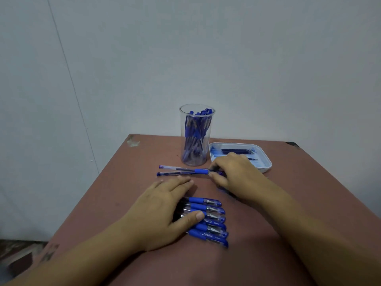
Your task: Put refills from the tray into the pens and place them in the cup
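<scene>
Observed through the head camera. The left edge of the bench (115, 195) runs diagonally away from me to a chipped far corner, with bare surface between that edge and my left hand (165, 205). That hand lies flat, fingers straight, on the left part of a row of pens (210, 220) set side by side. The thumb rests across one blue grip. It grips nothing. The blue ends of the row stick out to the right of the hand.

Just beyond the left fingertips lie two loose pens (178, 170), near parallel to the far edge and converging toward the right. Behind them stands the cup (195, 139), clear and upright, already holding many blue pens. It sits close to the far edge.

My right hand (235, 172) is curled, its fingertips pinching the right ends of the loose pens. I cannot tell whether it holds one or both.

The back of that hand covers the near-left corner of the tray (267, 159), which stands just right of the cup. The refills (237, 151) lie along its far side. Bare bench extends right of the tray to the far right corner, and toward me between my forearms.
</scene>
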